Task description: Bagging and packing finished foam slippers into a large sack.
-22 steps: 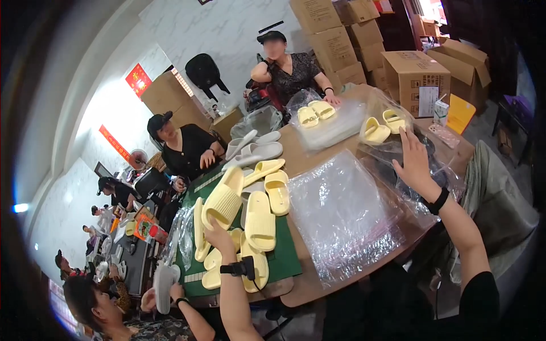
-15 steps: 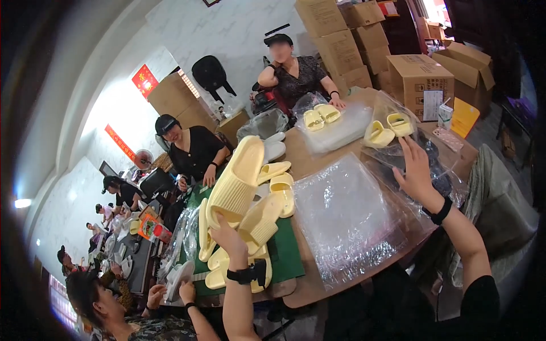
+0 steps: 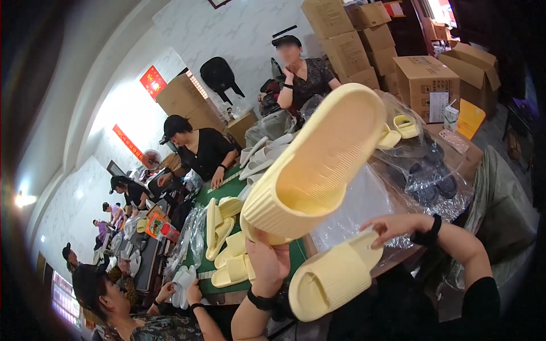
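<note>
Brown table (image 3: 473, 159) in a packed workroom, green mat (image 3: 232, 187) on its left side. Nearest me, my left hand (image 3: 270, 264) has one yellow slipper (image 3: 318, 165) by the toe end, heel tipped up and away; most of those fingers are behind it, so can't tell how they're spread. My right hand (image 3: 392, 227), wrist bent inward, has thumb and fingers pinching another yellow slipper (image 3: 335, 278) by the heel, at the table's near edge. Past that, flat clear plastic (image 3: 358, 199), then on the right a crumpled clear bag (image 3: 418, 167) with dark slippers (image 3: 426, 190) showing through, in or under it, can't tell. Farther back, another clear bag (image 3: 392, 105) with yellow slippers (image 3: 405, 127) in it, partly blocked. Far right: drink carton (image 3: 451, 117) with a straw, labelled cardboard box (image 3: 429, 82), open box (image 3: 475, 65), insides hidden.
</note>
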Tool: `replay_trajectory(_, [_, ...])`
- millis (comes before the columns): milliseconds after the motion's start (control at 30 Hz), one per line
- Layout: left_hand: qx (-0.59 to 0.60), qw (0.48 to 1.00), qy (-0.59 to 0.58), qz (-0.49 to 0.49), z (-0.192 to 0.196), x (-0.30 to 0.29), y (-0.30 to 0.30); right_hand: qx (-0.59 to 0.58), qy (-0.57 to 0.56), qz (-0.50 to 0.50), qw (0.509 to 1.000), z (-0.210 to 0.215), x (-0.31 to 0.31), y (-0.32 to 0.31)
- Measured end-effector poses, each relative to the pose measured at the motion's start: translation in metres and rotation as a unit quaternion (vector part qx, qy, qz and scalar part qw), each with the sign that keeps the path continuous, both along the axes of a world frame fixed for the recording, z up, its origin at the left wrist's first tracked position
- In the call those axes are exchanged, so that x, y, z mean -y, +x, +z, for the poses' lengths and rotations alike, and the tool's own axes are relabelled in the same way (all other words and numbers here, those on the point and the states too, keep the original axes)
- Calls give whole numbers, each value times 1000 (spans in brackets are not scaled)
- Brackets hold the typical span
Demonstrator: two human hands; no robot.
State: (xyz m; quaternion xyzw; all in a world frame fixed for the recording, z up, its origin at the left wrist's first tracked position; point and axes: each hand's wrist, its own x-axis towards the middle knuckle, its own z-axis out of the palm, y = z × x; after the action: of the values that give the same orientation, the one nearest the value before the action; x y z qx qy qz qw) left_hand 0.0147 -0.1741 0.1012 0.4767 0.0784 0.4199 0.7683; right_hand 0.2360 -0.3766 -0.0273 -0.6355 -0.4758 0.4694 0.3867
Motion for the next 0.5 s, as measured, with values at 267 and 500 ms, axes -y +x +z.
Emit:
replay_trajectory(267, [3, 996, 73, -51, -5, 16, -1, -333, -20, 76, 940, -53, 7, -76])
replay_trajectory(500, [-55, 984, 90, -143, -22, -18, -29, -353, 10, -120, 928, -42, 29, -36])
